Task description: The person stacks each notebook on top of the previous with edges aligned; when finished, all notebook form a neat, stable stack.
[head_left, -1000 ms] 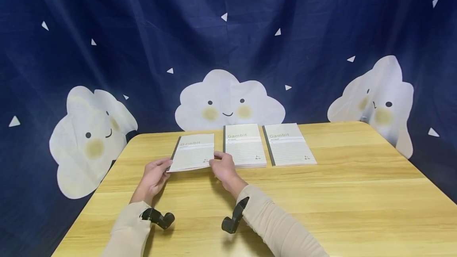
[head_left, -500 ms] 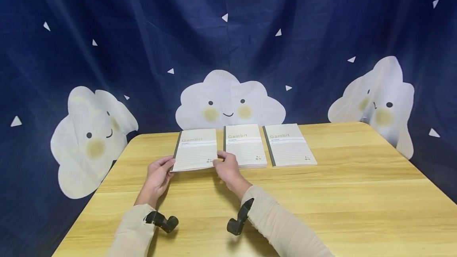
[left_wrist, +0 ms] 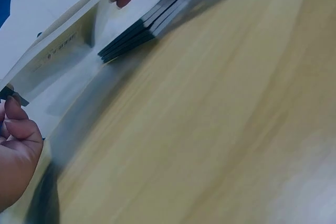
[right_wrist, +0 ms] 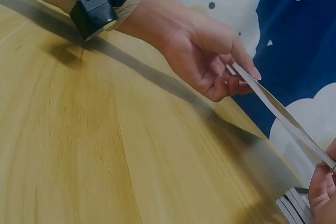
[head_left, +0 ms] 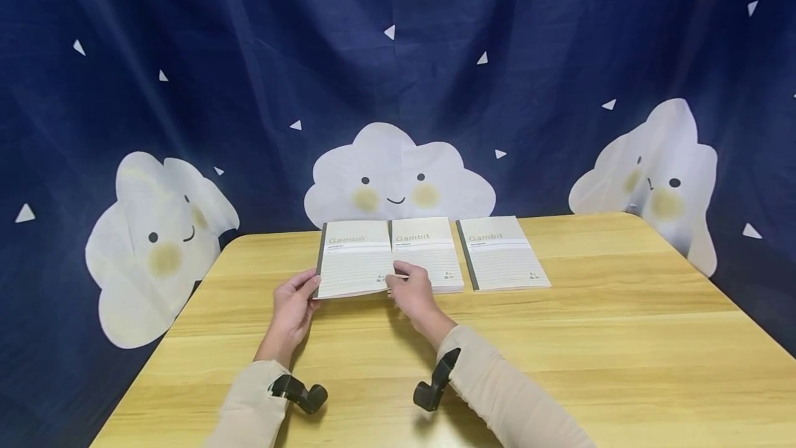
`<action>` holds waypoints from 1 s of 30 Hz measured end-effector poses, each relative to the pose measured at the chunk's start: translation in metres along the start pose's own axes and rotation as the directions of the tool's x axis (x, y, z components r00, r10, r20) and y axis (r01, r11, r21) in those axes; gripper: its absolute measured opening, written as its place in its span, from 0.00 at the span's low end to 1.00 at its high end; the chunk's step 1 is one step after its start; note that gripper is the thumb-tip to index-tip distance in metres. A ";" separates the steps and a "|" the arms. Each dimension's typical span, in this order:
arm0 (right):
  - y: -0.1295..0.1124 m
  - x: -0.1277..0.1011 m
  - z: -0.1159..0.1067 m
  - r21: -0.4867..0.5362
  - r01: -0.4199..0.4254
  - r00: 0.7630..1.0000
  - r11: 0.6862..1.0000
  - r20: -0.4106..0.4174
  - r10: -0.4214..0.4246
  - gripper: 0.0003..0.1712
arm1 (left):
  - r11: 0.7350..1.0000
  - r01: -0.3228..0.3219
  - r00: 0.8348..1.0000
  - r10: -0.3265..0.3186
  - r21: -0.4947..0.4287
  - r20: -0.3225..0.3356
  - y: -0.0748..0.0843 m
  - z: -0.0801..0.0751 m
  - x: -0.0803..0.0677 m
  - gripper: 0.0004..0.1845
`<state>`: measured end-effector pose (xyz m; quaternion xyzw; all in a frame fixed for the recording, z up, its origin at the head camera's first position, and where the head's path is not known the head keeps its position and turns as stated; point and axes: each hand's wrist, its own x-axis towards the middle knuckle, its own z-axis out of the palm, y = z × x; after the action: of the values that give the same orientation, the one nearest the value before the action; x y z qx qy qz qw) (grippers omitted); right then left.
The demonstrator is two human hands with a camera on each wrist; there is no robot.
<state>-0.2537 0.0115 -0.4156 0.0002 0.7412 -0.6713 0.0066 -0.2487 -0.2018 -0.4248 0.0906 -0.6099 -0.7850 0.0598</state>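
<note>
A white "Gambit" notebook [head_left: 353, 265] with a dark spine is held raised off the table, its right side overlapping a stack of notebooks [head_left: 429, 254]. My left hand [head_left: 294, 310] pinches its lower left corner, near the spine. At the lower right corner my right hand [head_left: 415, 292] pinches it. In the left wrist view, the notebook's underside [left_wrist: 58, 53] shows a barcode, and the stack [left_wrist: 155, 27] lies apart below it. The right wrist view shows the notebook [right_wrist: 283, 116] edge-on between my left hand [right_wrist: 202, 56] and my right hand [right_wrist: 321, 192].
Another "Gambit" notebook [head_left: 505, 254] lies right of the stack with a narrow gap between. The wooden table [head_left: 591, 358] ends at a dark blue curtain [head_left: 528, 88] printed with white clouds. A small black camera sits on each wrist, left [head_left: 301, 394] and right [head_left: 435, 382].
Both hands have carried the notebook rightward from beside the stack, so it now partly covers the stack's left side. The stack and the rightmost notebook stay put.
</note>
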 end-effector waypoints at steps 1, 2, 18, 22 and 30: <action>0.000 0.000 -0.002 0.000 -0.002 1.000 1.000 -0.004 0.002 0.27 | 1.000 0.001 1.000 -0.001 0.006 -0.007 -0.002 0.002 0.000 0.20; 0.000 0.000 -0.004 0.004 -0.003 1.000 1.000 -0.007 0.003 0.27 | 1.000 0.001 1.000 -0.001 0.010 -0.011 -0.003 0.004 0.000 0.20; 0.006 0.001 -0.038 0.031 -0.002 0.999 1.000 -0.047 0.004 0.26 | 0.999 -0.031 0.999 0.032 0.040 -0.015 -0.020 0.037 -0.003 0.19; 0.010 0.001 -0.045 0.036 -0.004 0.997 0.999 -0.075 0.007 0.26 | 0.996 -0.049 0.999 0.049 0.074 -0.001 -0.026 0.044 -0.003 0.18; 0.016 -0.001 -0.064 -0.011 -0.005 0.993 1.000 -0.114 0.003 0.25 | 0.985 -0.090 0.996 0.087 0.147 0.026 -0.035 0.060 -0.002 0.18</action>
<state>-0.2534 0.0763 -0.4249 0.0400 0.7442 -0.6659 -0.0343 -0.2591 -0.1356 -0.4441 0.0601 -0.6705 -0.7349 0.0817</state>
